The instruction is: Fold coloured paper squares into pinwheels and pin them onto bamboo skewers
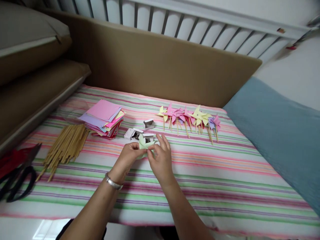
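Observation:
My left hand (pixel 130 156) and my right hand (pixel 161 156) meet over the striped cloth (pixel 225 180), both pinching a small pale green folded paper (pixel 143 143). A silver bangle circles my left wrist. Just beyond my fingers lie small white boxes (pixel 136 133) holding dark metal bits, one more box (pixel 149 124) a little farther back. A row of finished paper pinwheels on sticks (pixel 190 118), yellow, pink and purple, lies to the far right of my hands.
A stack of coloured paper squares (pixel 103 116) sits at the left, with a bundle of wooden sticks (pixel 65 145) beside it. Black-handled scissors (pixel 17 176) lie at the left edge. Brown cushions (pixel 35 83) border the left, a blue pillow (pixel 277 133) the right.

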`<action>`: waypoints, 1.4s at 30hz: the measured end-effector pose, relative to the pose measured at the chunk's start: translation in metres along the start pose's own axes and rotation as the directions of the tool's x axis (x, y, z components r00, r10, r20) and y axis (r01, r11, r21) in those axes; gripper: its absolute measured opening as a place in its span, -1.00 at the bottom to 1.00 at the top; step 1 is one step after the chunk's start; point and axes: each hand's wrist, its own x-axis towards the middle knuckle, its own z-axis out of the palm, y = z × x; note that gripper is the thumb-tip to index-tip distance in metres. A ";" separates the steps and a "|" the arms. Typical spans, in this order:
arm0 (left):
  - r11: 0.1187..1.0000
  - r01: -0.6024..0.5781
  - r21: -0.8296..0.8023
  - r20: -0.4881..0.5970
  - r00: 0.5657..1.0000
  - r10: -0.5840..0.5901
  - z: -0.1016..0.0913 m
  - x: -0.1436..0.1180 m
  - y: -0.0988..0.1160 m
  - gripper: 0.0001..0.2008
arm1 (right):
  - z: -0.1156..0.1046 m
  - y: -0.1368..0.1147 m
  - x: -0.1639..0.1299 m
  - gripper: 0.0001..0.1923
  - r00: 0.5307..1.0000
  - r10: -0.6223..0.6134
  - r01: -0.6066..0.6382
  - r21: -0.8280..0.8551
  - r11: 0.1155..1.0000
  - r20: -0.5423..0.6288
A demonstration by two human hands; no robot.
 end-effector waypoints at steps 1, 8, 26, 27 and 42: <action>1.000 -0.007 0.006 -0.022 1.000 0.008 0.000 0.001 0.000 -0.80 | -0.001 0.000 0.000 -0.93 1.000 0.001 -0.001 0.014 1.000 0.006; 0.983 -0.121 -0.137 -0.174 0.980 0.096 -0.025 0.003 0.025 -0.80 | -0.020 0.014 0.009 -0.92 0.972 0.232 -0.219 0.224 0.950 -0.033; 0.874 -0.258 -0.412 -0.358 0.928 0.105 -0.063 -0.010 0.061 -0.85 | 0.026 0.003 0.072 -0.81 0.764 0.277 0.154 -0.581 0.799 0.583; 0.880 -0.242 -0.408 -0.347 0.933 0.096 -0.061 -0.010 0.060 -0.84 | 0.030 0.003 0.075 -0.80 0.749 0.301 0.155 -0.598 0.787 0.590; 0.915 -0.171 -0.367 -0.239 0.967 0.085 -0.050 -0.001 0.046 -0.77 | 0.035 -0.003 0.075 -0.80 0.727 0.412 0.011 -0.611 0.792 0.548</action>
